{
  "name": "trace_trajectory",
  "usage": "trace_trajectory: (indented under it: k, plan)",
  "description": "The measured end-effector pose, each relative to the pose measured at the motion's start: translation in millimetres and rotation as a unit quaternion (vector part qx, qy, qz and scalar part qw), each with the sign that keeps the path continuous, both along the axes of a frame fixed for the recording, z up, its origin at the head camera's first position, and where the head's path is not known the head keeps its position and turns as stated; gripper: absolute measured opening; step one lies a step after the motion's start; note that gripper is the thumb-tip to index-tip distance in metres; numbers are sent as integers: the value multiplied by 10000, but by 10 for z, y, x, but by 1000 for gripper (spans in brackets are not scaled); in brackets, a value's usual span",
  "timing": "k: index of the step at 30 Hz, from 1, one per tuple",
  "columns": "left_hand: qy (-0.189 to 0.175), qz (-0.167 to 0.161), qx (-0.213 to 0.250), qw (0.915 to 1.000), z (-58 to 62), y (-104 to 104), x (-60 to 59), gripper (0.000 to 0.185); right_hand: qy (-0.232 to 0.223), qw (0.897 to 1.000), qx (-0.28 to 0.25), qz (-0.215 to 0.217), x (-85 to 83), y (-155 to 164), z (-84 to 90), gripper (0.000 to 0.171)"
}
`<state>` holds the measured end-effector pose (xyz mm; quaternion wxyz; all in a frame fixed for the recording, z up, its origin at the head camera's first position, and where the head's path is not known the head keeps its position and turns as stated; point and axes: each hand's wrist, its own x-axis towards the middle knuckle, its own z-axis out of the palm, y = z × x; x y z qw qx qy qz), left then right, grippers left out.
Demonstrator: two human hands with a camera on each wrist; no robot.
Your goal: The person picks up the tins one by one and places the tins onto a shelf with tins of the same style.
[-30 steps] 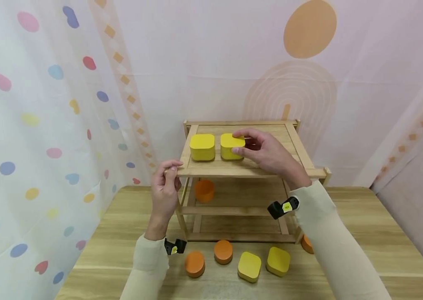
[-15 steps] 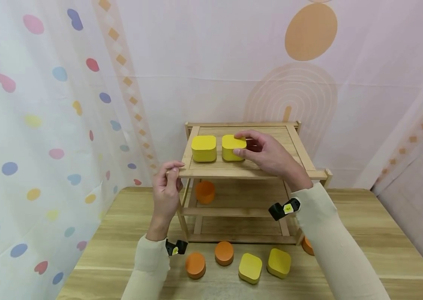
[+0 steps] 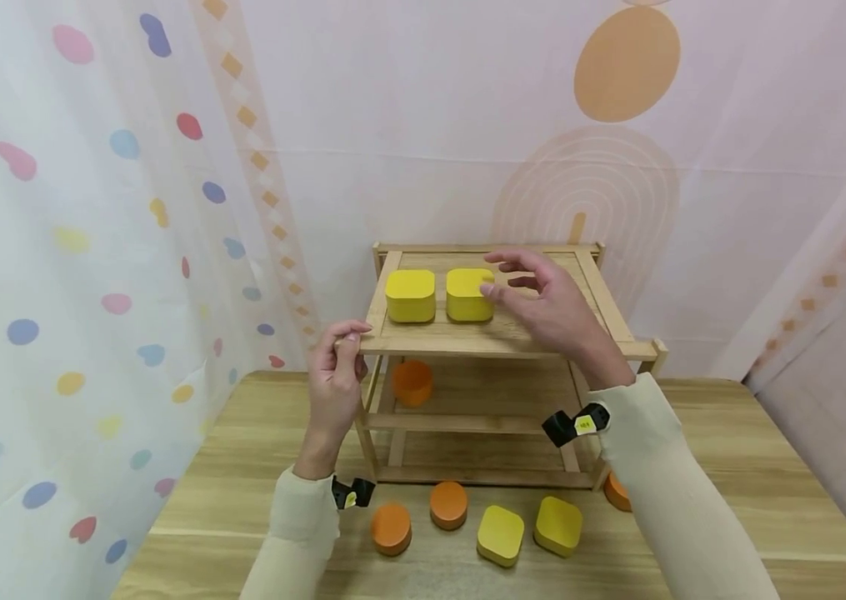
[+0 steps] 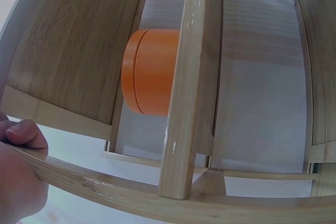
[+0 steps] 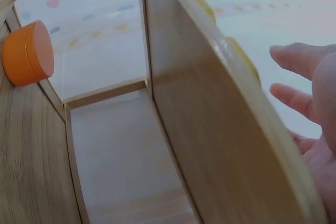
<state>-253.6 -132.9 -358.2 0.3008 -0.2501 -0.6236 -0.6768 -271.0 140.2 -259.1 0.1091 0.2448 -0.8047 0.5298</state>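
A small wooden shelf rack (image 3: 603, 300) stands on the table. Two yellow rounded-square boxes sit side by side on its top shelf, the left box (image 3: 410, 295) and the right box (image 3: 469, 293). My right hand (image 3: 543, 304) hovers just right of the right box with fingers spread and straight, touching nothing. My left hand (image 3: 336, 375) pinches the front left corner of the top shelf (image 4: 105, 190), its thumb (image 4: 23, 132) on the rail. An orange round tin (image 3: 411, 382) stands on the middle shelf, seen also as the orange tin (image 4: 149, 72) and the orange tin (image 5: 27, 52).
On the table (image 3: 768, 467) in front of the rack lie two orange round tins (image 3: 391, 527) (image 3: 448, 504) and two yellow square boxes (image 3: 501, 534) (image 3: 558, 525). Another orange tin (image 3: 616, 490) peeks out behind my right sleeve. Patterned curtains hang close behind and at the left.
My right hand has let go of the right yellow box and lifted a little up and right, its fingers now spread. The left hand keeps its hold on the shelf corner.
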Motion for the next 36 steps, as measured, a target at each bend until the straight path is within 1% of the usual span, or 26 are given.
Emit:
trace_trajectory:
  k: [3,8,12,16,21,24,27,32,36]
  plan:
    - [29,6,-18,10000,11,-2,1,25,249,9993,-262,-46,56,24,-10,37]
    - [13,19,-20,10000,7,-2,11,25,636,9965,-499,226,175,70,-17,35]
    - [-35,-1,1,10000,-3,4,8,25,812,9942,-536,462,294,118,11,36]
    - [-69,-2,-12,10000,-9,10,0,24,1098,9897,-528,753,410,174,31,35]
    - [-92,35,-40,9999,-2,6,-11,25,1379,9823,-496,1165,551,240,-17,29]
    - [-97,20,-16,9999,6,5,-18,26,1483,9793,-399,1316,621,273,-68,24]
    - [-118,-5,9,9999,10,5,-20,26,1536,9774,-297,1424,681,307,-129,23]
    - [-111,5,7,9999,13,3,-9,26,1538,9743,-248,1628,777,365,-244,30]
    - [-96,23,-7,10000,15,-5,-7,26,1446,9752,-221,1664,833,422,-367,37]
